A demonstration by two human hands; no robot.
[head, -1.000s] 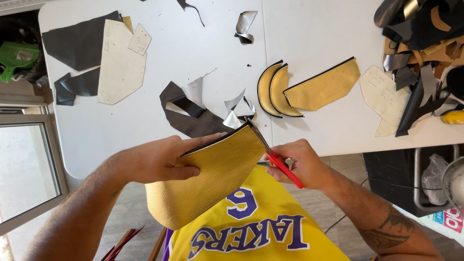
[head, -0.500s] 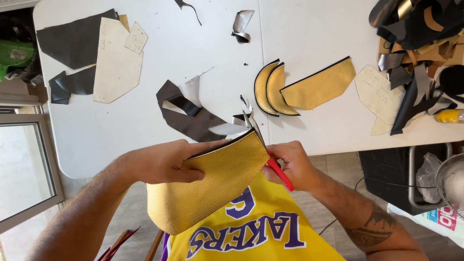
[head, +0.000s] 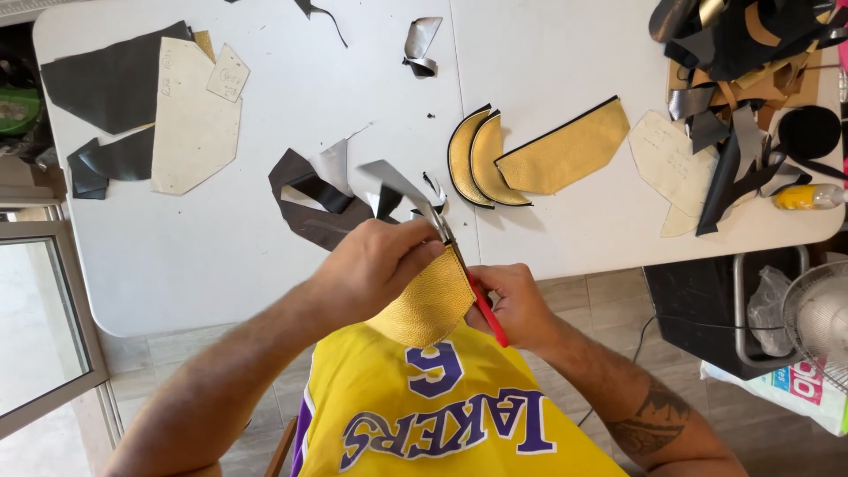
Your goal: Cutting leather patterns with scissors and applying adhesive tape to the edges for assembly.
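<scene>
Gold leather piece (head: 430, 305) sits pinched in your left hand (head: 375, 265), held over your lap just off the table (head: 548, 53) edge. Your right hand (head: 517, 305) is clamped on red-handled scissors (head: 468, 274) along the piece's right edge, blades pointing away from you.

The gold piece (head: 428, 305) is pebbled gold leather with a rounded lower edge, held tilted in front of the chest just below the bench edge. The scissors (head: 464, 269) have red handles and thin metal blades; they run along the piece's right edge, tips pointing up toward the bench.
</scene>
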